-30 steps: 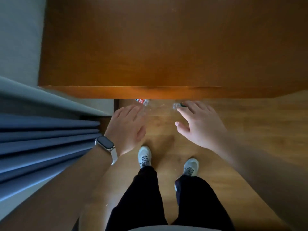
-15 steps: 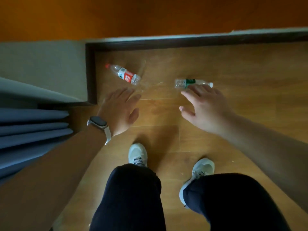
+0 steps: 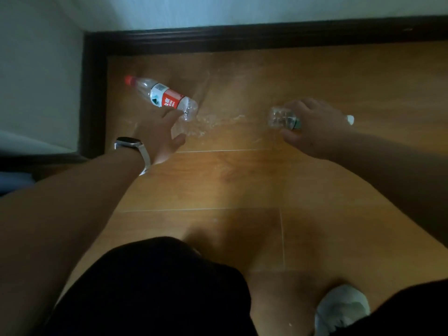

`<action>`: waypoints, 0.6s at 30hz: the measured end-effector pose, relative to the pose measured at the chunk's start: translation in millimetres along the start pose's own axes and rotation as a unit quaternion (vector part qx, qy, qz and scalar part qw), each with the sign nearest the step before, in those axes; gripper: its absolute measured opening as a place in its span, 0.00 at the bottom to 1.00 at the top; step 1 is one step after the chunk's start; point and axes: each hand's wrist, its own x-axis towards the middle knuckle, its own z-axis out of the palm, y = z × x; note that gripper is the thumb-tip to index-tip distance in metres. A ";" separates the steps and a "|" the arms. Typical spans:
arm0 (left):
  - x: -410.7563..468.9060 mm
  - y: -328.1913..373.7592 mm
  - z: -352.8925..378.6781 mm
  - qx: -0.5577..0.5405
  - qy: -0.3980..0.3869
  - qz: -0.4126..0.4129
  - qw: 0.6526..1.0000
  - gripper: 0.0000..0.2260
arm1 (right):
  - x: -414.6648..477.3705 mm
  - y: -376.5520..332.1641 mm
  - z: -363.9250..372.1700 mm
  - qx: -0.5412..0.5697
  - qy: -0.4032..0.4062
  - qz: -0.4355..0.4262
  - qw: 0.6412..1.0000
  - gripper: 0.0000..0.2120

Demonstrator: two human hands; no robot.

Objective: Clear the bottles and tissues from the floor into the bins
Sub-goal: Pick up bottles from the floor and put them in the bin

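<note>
The wooden floor [image 3: 242,180] fills most of the view. A dark skirting board [image 3: 242,37] edges it along the far wall and down the left corner. The person's dark trousers [image 3: 157,287] fill the near edge, with one white shoe [image 3: 341,309] at the lower right.

The left hand [image 3: 162,132] reaches forward with its fingers apart and straight and the thumb spread. The fingertips are at the base of the red-label bottle [image 3: 161,95]; whether they touch it is hard to tell. That bottle lies on its side near the corner. Its long axis is diagonal, with the red cap toward the far left and the clear base toward the near right. The label is red and white, and its writing is too blurred to read.

The right hand [image 3: 315,127] lies over the green-label bottle [image 3: 278,117], fingers curled across its middle and thumb on the near side. This bottle lies on the floor to the right, well apart from the first. It runs roughly left to right, base left and white cap right. Only a sliver of green label shows.

A wristwatch [image 3: 128,143] sits on the left wrist.
</note>
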 end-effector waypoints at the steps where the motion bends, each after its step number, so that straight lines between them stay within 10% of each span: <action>1: 9.2 -6.7 5.4 0.008 -0.001 0.004 1.000 0.25 | 7.2 3.2 5.2 -0.002 0.000 0.005 1.000 0.29; 18: 104.3 -59.7 49.4 0.085 -0.020 0.034 0.996 0.28 | 71.6 32.2 79.9 -0.059 -0.031 0.063 0.996 0.35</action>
